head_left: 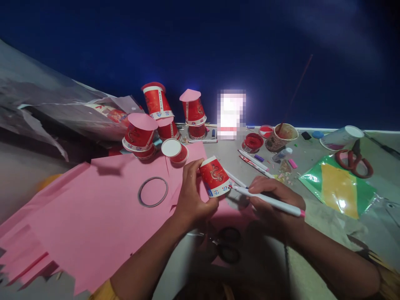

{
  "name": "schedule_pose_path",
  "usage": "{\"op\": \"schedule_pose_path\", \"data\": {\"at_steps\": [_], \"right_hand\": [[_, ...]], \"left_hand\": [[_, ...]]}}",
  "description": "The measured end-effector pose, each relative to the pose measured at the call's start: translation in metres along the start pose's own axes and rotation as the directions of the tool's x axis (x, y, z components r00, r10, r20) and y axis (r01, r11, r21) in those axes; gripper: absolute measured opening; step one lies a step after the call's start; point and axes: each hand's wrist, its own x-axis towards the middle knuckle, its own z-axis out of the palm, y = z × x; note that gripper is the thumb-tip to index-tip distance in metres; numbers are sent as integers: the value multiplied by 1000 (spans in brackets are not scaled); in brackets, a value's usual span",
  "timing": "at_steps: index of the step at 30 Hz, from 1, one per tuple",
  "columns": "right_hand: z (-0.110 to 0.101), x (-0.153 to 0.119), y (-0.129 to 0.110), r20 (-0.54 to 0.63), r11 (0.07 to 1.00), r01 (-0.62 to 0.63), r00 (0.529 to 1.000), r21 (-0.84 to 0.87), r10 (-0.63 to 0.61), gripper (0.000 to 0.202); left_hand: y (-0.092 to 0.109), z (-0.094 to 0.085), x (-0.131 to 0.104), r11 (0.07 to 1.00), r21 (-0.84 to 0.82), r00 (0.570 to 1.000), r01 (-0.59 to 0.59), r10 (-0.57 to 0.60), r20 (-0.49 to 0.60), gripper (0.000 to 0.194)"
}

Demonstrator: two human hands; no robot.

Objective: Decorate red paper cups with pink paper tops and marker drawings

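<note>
My left hand point(195, 196) grips a red paper cup point(215, 176) with a gold dragon print, held tilted with its white rim downward. Blue and pink marks run along that rim. Between the fingers of my right hand point(276, 198) is a white marker point(270, 201) with a pink end. Its tip meets the cup's rim, or comes very close to it. Below my hands lies a dark-handled pair of scissors point(229, 246), partly in shadow. A flat ring point(153, 191) rests on pink paper point(103, 221) to the left.
Stacked red cups with pink paper tops point(140, 131) stand at the back left. Near the wall are a red paint jar point(253, 143) and a paper cup with a stick point(281, 137). Red-handled scissors point(354, 160) lie over a green and yellow packet point(339, 187) at right.
</note>
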Motion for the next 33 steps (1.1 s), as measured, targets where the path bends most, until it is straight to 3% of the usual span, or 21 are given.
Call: {"op": "schedule_pose_path", "data": {"at_steps": [4,21,28,33], "right_hand": [[4,0,1,42,987,158,987,3,-158,10],[1,4,-8,141,974,197,973,-107,-182,10],[2,3,-7,75,974,204,977,-94,-198,14],[1,4,-4,111,970,227,970,-89,-217,16]], "left_hand": [[-1,1,0,1000,-15,1000,1,-1,4,87],[9,1,-2,998,-66,1000,23,-24,-8,84],[10,1,-1,998,-50,999,32,-33,-3,84],[9,2,-1,998,-50,1000,27,-27,-12,84]]}}
